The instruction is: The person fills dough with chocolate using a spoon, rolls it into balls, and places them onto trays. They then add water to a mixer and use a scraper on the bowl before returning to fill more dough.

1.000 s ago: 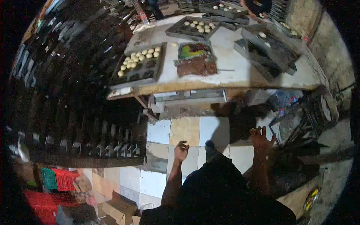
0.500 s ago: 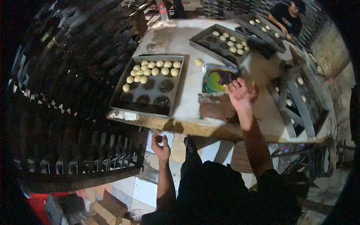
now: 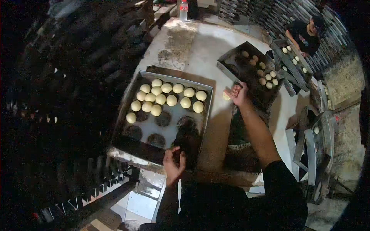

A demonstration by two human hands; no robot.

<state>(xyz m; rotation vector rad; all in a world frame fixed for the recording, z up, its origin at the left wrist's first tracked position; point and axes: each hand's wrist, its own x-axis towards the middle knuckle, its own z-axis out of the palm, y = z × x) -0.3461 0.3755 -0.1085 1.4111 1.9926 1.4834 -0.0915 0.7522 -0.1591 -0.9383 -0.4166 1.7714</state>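
My right hand [image 3: 238, 94] is over the table, its fingers closed on a pale dough ball [image 3: 226, 95]. Near the front edge of the closer metal tray [image 3: 208, 115], my left hand [image 3: 174, 164] is half curled, thumb and fingers apart, with nothing in it. That tray holds several round dough balls [image 3: 171, 100] in its back and left part; dark round patches mark its front part. Beneath my right forearm, in shadow, lies a dark flat packet [image 3: 239, 133], partly hidden.
Beyond my right hand stands a second tray [image 3: 231, 73] of dough balls. More trays [image 3: 275, 48] sit at the back right, near a person [image 3: 304, 36] in dark clothes. Other trays [image 3: 310, 150] lean at the right edge. A bottle [image 3: 184, 10] stands at the far left corner.
My right hand has gone from open above the packet to closed on the loose dough ball. My left hand has risen to the near tray's front edge. The view has shifted too.
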